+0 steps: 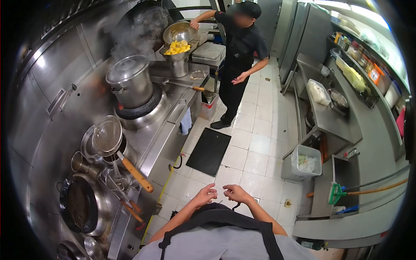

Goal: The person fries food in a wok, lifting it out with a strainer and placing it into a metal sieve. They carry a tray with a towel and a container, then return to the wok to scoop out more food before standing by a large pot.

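My left hand [205, 194] and my right hand [235, 193] are raised in front of my chest, fingertips close together, just above my black apron [225, 216]. What they pinch, if anything, is too small to tell. The cooking line with a wooden-handled strainer [110, 138] and a dark wok [80, 203] lies to the left of my hands, out of reach of them.
A lidded steel pot [130, 80] steams on a burner. Further back a co-worker in black [240, 56] holds a metal bowl over a strainer of yellow pieces [177, 47]. A black floor mat [209, 151] lies on the tiles. A white bin [305, 162] and a green broom [336, 193] stand at right.
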Motion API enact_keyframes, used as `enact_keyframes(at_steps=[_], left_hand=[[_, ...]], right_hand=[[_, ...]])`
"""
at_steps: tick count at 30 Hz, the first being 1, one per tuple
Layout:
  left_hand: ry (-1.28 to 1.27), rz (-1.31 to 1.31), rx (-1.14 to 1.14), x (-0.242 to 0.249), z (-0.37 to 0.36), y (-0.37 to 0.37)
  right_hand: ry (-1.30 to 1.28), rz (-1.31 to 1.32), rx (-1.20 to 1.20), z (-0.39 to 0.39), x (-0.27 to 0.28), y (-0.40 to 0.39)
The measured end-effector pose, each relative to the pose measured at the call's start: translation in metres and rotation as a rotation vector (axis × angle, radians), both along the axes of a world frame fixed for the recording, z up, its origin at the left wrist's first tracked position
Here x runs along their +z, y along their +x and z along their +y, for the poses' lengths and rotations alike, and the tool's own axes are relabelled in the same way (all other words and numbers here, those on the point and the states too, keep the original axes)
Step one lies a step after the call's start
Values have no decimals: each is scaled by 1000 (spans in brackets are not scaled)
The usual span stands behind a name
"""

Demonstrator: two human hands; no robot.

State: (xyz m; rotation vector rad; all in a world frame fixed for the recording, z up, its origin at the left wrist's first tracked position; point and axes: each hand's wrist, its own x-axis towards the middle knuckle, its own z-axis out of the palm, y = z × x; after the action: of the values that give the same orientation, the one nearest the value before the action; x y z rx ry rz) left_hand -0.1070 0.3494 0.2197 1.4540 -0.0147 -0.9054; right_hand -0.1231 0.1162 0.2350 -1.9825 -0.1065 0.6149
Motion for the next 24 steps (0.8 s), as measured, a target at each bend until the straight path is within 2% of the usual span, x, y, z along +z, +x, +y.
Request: enact_keyframes(at_steps=[3, 5, 8, 10, 13, 17, 20, 24], left_hand=[[-1, 3, -20, 18, -27, 16], [14, -113, -38, 16, -44, 28], [-20, -348, -10, -14, -67, 49], [-135, -513, 78, -26, -78, 62], [27, -550, -18, 14, -85, 82], [157, -668, -50, 3, -95, 122], [141, -619, -31, 8, -111, 160], [177, -676, -47, 3, -122, 213]], right_hand=[[291, 120, -101, -17, 16, 6], [540, 169, -153, -16, 31, 15], [653, 263, -74, -17, 41, 37], [615, 233, -128, -15, 40, 49], [564, 211, -128, -23, 29, 76], [577, 261, -114, -36, 13, 118], [527, 323, -122, -50, 16, 158], [591, 454, -166, -60, 21, 212]])
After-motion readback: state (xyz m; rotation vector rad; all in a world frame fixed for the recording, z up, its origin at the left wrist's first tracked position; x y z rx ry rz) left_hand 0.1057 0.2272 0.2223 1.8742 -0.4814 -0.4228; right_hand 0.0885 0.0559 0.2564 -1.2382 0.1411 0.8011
